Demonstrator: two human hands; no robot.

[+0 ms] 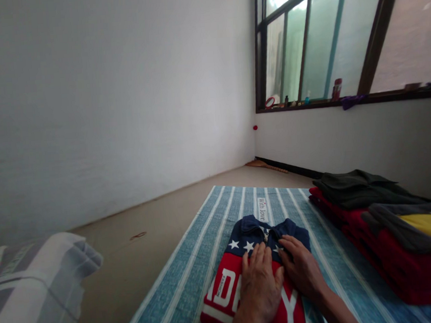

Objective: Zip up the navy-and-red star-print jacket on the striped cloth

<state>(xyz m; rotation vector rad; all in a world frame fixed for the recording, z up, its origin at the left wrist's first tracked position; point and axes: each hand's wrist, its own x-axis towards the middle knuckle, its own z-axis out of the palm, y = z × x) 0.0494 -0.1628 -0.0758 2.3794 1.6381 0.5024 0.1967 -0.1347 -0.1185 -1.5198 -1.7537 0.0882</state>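
Observation:
A folded jacket [222, 313], red below and navy with white stars at the shoulders, lies on a blue striped cloth [183, 273]. Its collar and zip face away from me, and white letters cross its front. My left hand [260, 282] rests flat on the middle of the jacket, fingers stretched toward the zip. Just to its right, my right hand [300, 264] lies on the upper right part near the collar, fingers extended. Both hands press on the fabric without gripping it. Part of the lettering is hidden under my hands.
A stack of folded clothes [370, 234], dark red, dark green and grey with yellow, sits on the right. A pale grey bundle [39, 290] stands at the left. Small items, including a red bottle [337, 89], line the window sill [389, 96].

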